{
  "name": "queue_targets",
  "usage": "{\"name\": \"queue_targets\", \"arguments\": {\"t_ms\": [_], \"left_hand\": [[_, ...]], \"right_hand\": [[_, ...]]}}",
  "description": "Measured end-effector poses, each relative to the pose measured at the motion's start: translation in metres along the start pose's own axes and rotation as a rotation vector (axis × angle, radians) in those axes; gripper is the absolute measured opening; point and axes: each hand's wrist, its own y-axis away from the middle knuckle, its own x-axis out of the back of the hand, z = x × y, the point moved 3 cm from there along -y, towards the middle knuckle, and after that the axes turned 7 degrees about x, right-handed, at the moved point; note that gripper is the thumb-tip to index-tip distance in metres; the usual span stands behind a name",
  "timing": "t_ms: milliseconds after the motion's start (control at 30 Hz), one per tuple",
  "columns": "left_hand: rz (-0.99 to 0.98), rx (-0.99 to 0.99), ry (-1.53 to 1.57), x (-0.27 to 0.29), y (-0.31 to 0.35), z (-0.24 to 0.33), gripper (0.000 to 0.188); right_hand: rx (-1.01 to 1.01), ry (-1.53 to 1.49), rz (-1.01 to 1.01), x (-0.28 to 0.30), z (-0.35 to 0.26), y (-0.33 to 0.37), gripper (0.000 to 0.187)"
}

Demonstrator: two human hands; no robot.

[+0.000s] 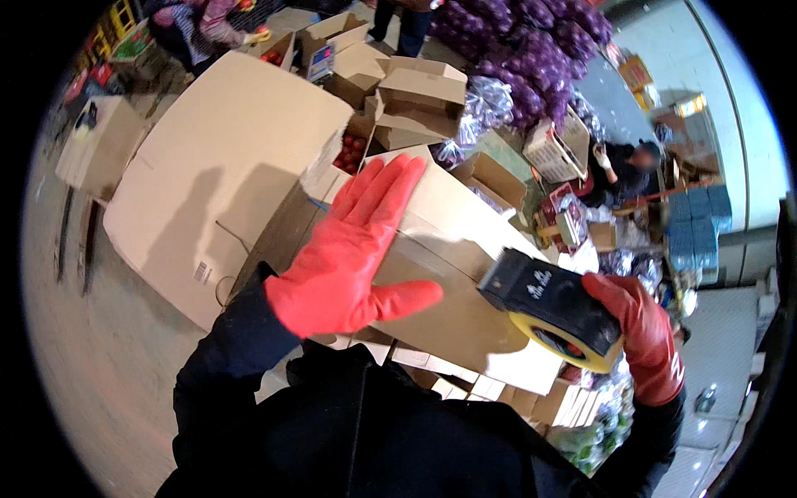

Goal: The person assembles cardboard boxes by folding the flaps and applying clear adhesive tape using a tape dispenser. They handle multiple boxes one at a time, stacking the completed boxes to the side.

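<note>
My left hand (353, 249), in a red rubber glove, is spread flat with the thumb apart over a closed cardboard box (436, 270). Whether the palm presses on the lid or hovers just above it I cannot tell. At the box's right end, my right hand (641, 336), gloved in red as well, grips a black tape dispenser (552, 290). A wide yellow roll of tape (544, 336) shows on the dispenser's near side. The dispenser's front edge lies over the lid, close to the seam between the flaps.
A large cardboard sheet (241, 158) lies to the left. Beyond stand open boxes (419, 95), one with red produce (353, 152), and a scale (320, 62). Purple net sacks (531, 58) are piled behind. A person (627, 170) works near a white crate (554, 153); others stand at the far left.
</note>
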Motion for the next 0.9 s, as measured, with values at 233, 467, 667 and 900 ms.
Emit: {"name": "queue_targets", "arguments": {"t_ms": [233, 467, 667, 900], "left_hand": [[-0.273, -0.118, -0.427, -0.072, -0.033, 0.035, 0.103], [-0.438, -0.067, -0.632, -0.069, -0.034, 0.042, 0.099], [-0.507, -0.036, -0.668, -0.071, -0.04, 0.048, 0.1], [-0.535, -0.081, -0.676, -0.071, -0.045, 0.046, 0.103]], "right_hand": [[0.105, -0.075, -0.265, 0.013, 0.012, 0.003, 0.056], [0.332, 0.339, -0.041, 0.072, 0.135, 0.036, 0.035], [-0.082, 0.028, -0.123, 0.111, 0.294, 0.069, 0.036], [-0.215, 0.047, -0.127, 0.067, 0.369, 0.063, 0.04]]}}
